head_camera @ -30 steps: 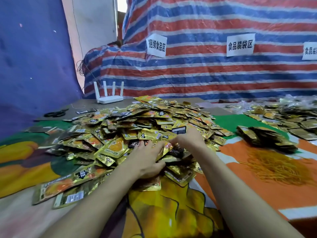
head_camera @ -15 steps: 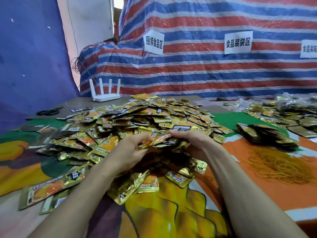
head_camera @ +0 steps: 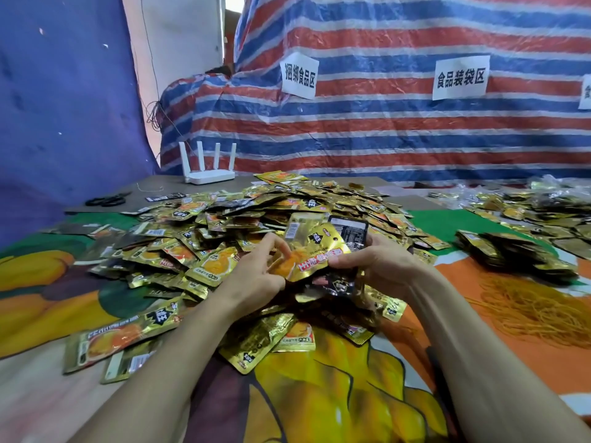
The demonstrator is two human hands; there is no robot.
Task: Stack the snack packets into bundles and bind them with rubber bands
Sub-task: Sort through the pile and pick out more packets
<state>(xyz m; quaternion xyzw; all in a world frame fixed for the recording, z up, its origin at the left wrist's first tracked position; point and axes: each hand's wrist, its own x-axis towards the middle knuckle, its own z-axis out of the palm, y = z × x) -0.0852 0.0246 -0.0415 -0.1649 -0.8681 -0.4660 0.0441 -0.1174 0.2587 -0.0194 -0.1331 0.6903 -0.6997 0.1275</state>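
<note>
Both hands have come up from the heap and now hold a small stack of packets (head_camera: pixel 315 251) between them, where half a second ago they gathered low among the loose ones.
The left hand (head_camera: pixel 256 276) closes its grip on the left edge of the stack, fingers curled; the right hand (head_camera: pixel 380 266) grips the right side, with the thumb across the front packet. The stack is tilted up, just above the near side of the big pile of snack packets (head_camera: pixel 256 215) on the bench (head_camera: pixel 319 394). Well to the right lies a row of stacked packets (head_camera: pixel 511 251), and just beside it a heap of yellow rubber bands (head_camera: pixel 540 311).
</note>
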